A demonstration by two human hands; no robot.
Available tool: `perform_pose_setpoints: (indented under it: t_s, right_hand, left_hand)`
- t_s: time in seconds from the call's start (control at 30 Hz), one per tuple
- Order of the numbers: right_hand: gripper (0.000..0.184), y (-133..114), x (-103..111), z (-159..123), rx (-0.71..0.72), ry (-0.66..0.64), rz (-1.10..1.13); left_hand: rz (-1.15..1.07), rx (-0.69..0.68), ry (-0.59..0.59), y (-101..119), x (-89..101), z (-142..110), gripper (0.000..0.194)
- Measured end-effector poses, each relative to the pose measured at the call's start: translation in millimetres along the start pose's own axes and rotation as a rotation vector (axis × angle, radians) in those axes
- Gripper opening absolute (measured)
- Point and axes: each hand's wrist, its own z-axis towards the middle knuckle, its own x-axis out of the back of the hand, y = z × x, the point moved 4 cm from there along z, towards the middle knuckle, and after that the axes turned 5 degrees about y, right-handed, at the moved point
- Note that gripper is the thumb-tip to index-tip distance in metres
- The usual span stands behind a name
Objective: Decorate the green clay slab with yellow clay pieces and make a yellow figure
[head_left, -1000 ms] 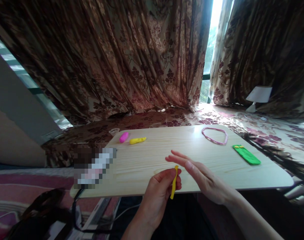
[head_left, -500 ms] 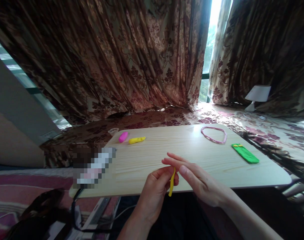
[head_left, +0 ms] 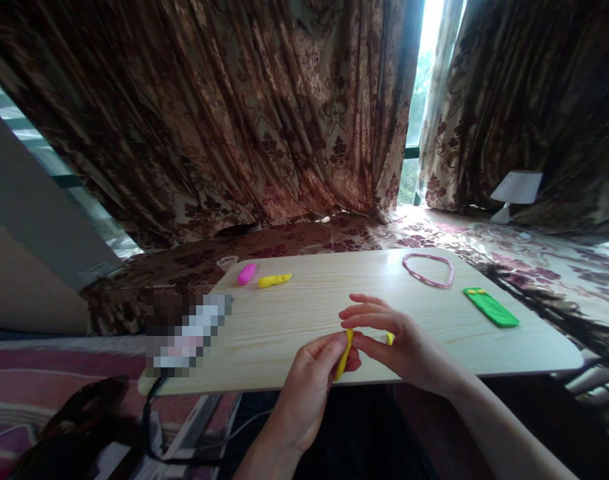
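Note:
My left hand pinches a thin yellow clay strip just above the near edge of the light wooden table. Facing it, my right hand pinches the top of the same strip with thumb and forefinger, and a small yellow bit shows between its fingers. On the table's far left lie a pink clay lump and a yellow clay roll. A pink clay ring and a flat green clay slab lie at the far right.
Patterned brown curtains hang behind the table, with a bright window gap. A white lamp stands at the right on a floral cloth. A blurred-out item sits at the table's left edge. Dark straps and cables lie below.
My right hand went from flat and open beside the strip to pinching its top. Both hands stayed near the table's front edge.

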Motion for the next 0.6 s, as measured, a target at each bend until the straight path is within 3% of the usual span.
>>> perform_pose_setpoints:
  t_s: [0.33,0.6]
  right_hand:
    - [0.029,-3.1,-0.6,-0.2,0.058,0.081,0.011]
    - [0.016,0.3,1.7,0.5,0.0,0.064,0.021]
  left_hand:
    - [-0.067,0.025,-0.015,-5.0,0.4,0.4,0.019]
    - [-0.125,0.06,-0.029,-4.5,-2.4,-1.7,0.018]
